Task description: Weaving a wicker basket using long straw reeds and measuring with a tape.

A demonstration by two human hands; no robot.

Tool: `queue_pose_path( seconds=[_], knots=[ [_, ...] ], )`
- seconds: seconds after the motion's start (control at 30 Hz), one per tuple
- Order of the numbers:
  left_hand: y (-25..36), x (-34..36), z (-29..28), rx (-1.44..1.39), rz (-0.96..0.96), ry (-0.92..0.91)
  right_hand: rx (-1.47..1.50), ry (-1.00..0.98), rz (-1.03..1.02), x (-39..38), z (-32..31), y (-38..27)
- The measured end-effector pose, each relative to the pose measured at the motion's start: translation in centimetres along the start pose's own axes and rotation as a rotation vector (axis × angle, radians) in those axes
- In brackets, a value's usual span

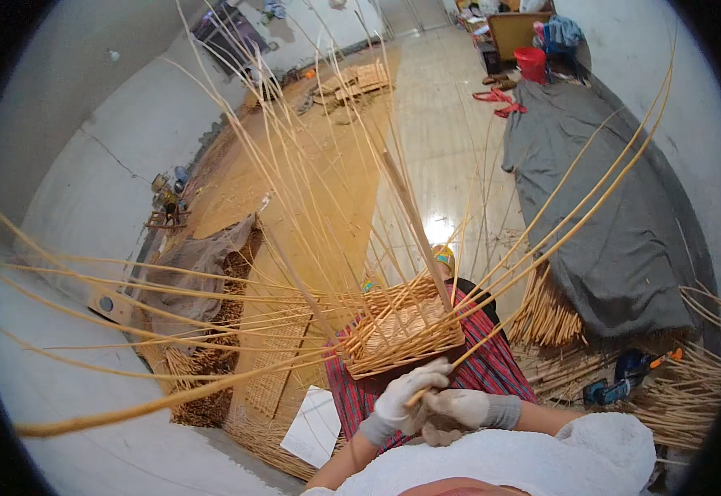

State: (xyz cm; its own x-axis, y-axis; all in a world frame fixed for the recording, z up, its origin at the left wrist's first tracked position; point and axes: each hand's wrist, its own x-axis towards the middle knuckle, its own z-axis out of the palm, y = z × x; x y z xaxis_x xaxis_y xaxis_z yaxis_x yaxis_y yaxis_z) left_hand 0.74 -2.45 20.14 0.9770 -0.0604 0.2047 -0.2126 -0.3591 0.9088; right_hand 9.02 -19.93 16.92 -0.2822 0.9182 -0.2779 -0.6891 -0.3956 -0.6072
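My L hand point(403, 400), gloved in white, has its fingers curled narrow round the near end of 1 willow-like rod point(475, 348); the rod's tip pokes out b/w my two hands. R hand point(464, 407), also gloved, is right up against the L, fingers bent; can't tell if it's gripping the rod too. From my grip the rod runs up & to the R, past the near R corner of the basket point(410, 353). Basket sits on my lap, just beyond my hands, on a striped red/dark cloth point(493, 364).

Counts: 1 basket, 2 gloves, 2 thick sticks standing up from the basket, the taller point(414, 219) on the R & the other point(296, 281) on the L. Long thin rods fan out all round; too many overlap to count. Also 1 white sheet point(311, 426) & 1 flat woven panel point(276, 368) to my L, 1 blue/black power tool point(613, 388) to my R, 1 grey cloth point(600, 215) over a rod bundle point(546, 310).

Containers: basket is rectangular w/ low woven walls; inside I see its pale woven base & a few rods crossing it. Far off, 1 red bucket point(530, 64); contents can't be made out.
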Motion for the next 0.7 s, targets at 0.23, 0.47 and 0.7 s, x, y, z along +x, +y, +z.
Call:
queue_pose_path(
  seconds=[0.23,0.47,0.7],
  knots=[
    [11.7,-15.9,-9.3,-1.562,0.821,0.782,0.714,0.719,-0.58,-0.7,-5.9,2.4],
    [9.3,-40.9,-24.5,0.226,0.543,2.062,0.736,-0.137,-0.624,7.8,2.7,1.3],
    [-0.6,-57.2,-27.5,-0.607,0.404,2.322,-0.175,-0.19,-0.484,13.9,14.9,-0.7]
  ],
)
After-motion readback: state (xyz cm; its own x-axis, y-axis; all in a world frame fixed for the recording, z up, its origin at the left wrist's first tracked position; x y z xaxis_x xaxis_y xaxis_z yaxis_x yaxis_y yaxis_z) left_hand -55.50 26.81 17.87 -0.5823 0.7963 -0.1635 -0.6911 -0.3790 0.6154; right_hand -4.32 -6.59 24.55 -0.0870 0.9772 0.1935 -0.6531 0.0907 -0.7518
